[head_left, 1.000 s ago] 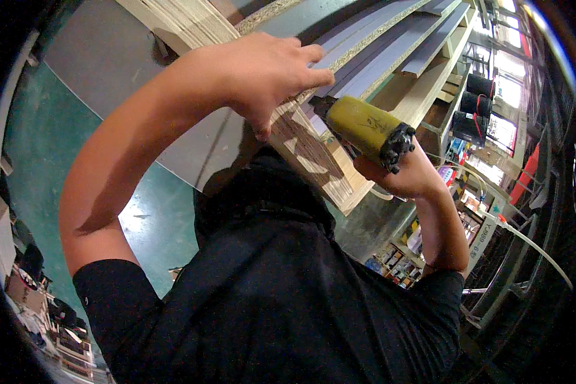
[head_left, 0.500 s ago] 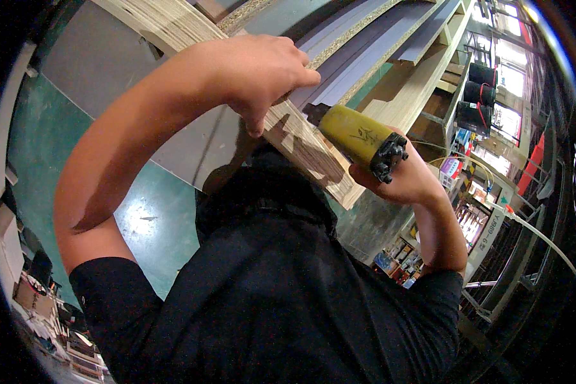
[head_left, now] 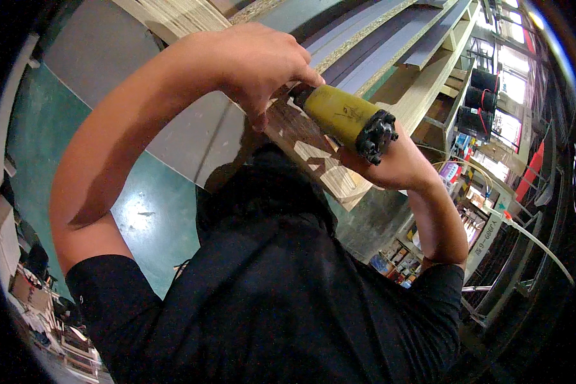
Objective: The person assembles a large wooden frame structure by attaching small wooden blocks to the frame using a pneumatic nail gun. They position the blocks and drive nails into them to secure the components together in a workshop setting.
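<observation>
A pale wooden beam [head_left: 347, 184] runs slantwise in front of my body, from the upper left down to an end near the middle. My left hand [head_left: 265, 67] is closed over it, thumb on the near side and fingers across the top; some fingertips are hidden. My right hand [head_left: 400, 163] grips a yellow nail gun [head_left: 340, 115] with a black end cap. The gun's dark front end is close to my left fingers, over the beam. Its handle is hidden behind its body and my hand, and I cannot tell whether the nose touches the wood.
Beyond the beam lie long grey-faced boards [head_left: 384, 38] with rough chipboard edges. A grey panel [head_left: 96, 54] is at the left, above a green floor [head_left: 144, 205]. At the right are black cylindrical containers [head_left: 483, 99], a pale hose [head_left: 541, 243] and cluttered shelves [head_left: 403, 259].
The nail gun in my right hand has moved left and slightly up, closer to my left hand. Its shadow now covers more of the beam. My left hand keeps its hold, shifting only slightly.
</observation>
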The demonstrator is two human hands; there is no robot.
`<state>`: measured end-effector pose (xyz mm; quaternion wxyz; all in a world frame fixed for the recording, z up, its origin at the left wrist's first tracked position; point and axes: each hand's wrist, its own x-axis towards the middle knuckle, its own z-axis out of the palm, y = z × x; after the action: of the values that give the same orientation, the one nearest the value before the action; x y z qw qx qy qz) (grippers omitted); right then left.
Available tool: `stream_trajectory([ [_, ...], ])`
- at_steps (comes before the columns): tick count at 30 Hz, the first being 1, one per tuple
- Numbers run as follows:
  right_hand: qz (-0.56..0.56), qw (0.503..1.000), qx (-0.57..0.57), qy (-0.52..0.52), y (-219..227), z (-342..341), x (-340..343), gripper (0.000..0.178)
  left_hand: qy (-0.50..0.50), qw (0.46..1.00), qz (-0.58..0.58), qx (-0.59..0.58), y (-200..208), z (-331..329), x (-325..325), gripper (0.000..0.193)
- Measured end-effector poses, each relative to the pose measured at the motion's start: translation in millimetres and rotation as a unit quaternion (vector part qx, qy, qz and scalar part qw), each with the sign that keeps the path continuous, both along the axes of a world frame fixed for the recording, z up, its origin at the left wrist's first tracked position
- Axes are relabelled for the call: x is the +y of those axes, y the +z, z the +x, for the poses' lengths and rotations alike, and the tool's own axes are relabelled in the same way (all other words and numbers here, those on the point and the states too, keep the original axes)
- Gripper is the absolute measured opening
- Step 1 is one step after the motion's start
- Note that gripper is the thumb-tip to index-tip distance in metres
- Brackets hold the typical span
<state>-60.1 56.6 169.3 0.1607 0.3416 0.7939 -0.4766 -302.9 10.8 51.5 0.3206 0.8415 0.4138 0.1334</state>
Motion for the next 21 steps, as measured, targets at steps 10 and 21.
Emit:
stream_trajectory([
  [10,0.004,1.0,-0.021,-0.004,-4.7,0.6,1.4,0.039,-0.001,1.0,-0.002,0.021,-0.5,-2.2,0.0,0.108],
  [21,0.04,0.998,-0.026,0.031,-1.2,1.0,-0.1,0.036,0.025,0.999,0.041,0.018,5.5,-2.2,-3.9,0.102],
])
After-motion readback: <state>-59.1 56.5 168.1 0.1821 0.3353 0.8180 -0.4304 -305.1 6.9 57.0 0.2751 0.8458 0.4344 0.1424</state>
